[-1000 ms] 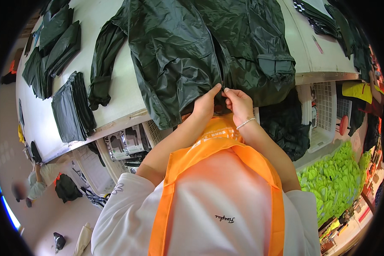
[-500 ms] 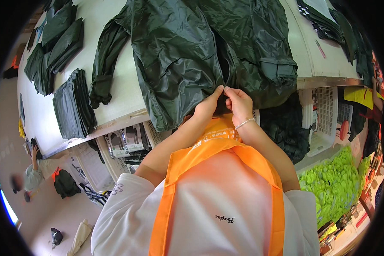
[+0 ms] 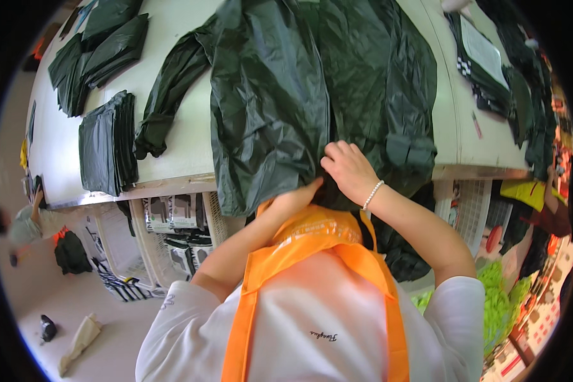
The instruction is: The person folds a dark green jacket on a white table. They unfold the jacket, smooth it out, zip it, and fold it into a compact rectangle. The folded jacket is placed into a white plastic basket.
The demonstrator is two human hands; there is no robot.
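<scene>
Now both hands (image 3: 328, 181) pinch glossy crinkled dark-green jacket (image 3: 312, 89).

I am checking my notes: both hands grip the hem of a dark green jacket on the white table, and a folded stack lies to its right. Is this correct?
Not quite: the head view shows the folded stack to the left of the dark green jacket. Left hand and right hand do grip its hem on the white table.

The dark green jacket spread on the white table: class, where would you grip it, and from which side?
Probably at the hem of the dark green jacket, from the table's near edge: the hem overhangs there, so cloth hangs free to pinch. Both the left hand and right hand already meet it there at the front opening.
</scene>
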